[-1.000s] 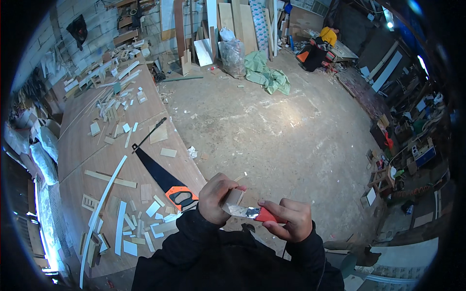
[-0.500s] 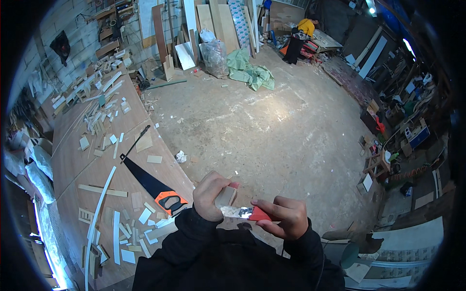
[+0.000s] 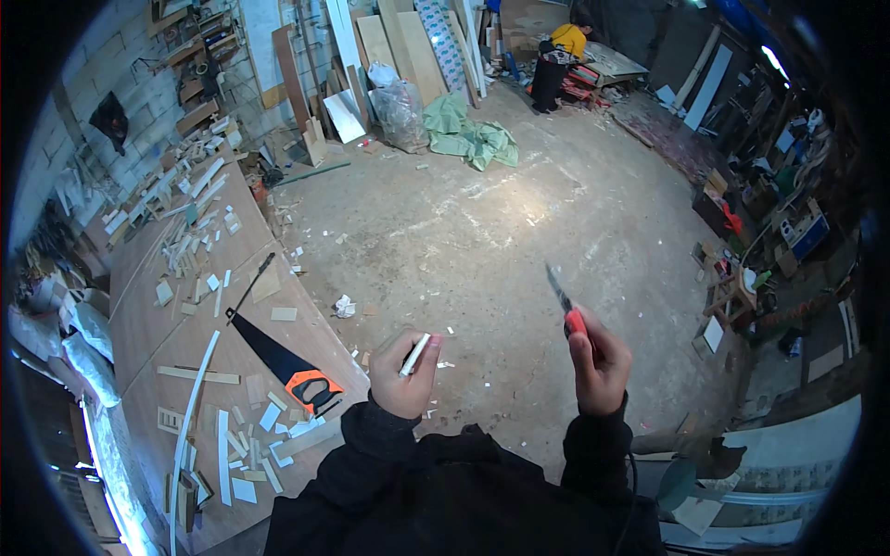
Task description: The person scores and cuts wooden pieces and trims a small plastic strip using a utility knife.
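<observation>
My left hand (image 3: pixel 399 382) is closed around a small pale wood block (image 3: pixel 415 354), which now shows its narrow edge between thumb and fingers. Well apart from it, my right hand (image 3: pixel 604 367) grips the red handle of a putty knife (image 3: pixel 576 322). Its thin metal blade points up and away from me, seen nearly edge-on. Both hands are raised over the floor, beside the workbench. Left of my left hand, a handsaw (image 3: pixel 272 351) with a black blade and orange handle lies on the bench.
The workbench (image 3: pixel 148 320) on my left carries many wood offcuts and a long white strip (image 3: pixel 192 408). Boards (image 3: pixel 378 44) lean on the far wall near a plastic bag (image 3: pixel 400 116) and green sheeting (image 3: pixel 471 139). A person in yellow (image 3: pixel 567 42) is at the back.
My right hand has swung away to the right from the wood block, and the putty knife's blade has turned from pointing left to pointing upward. My left hand has turned the block edge-on.
</observation>
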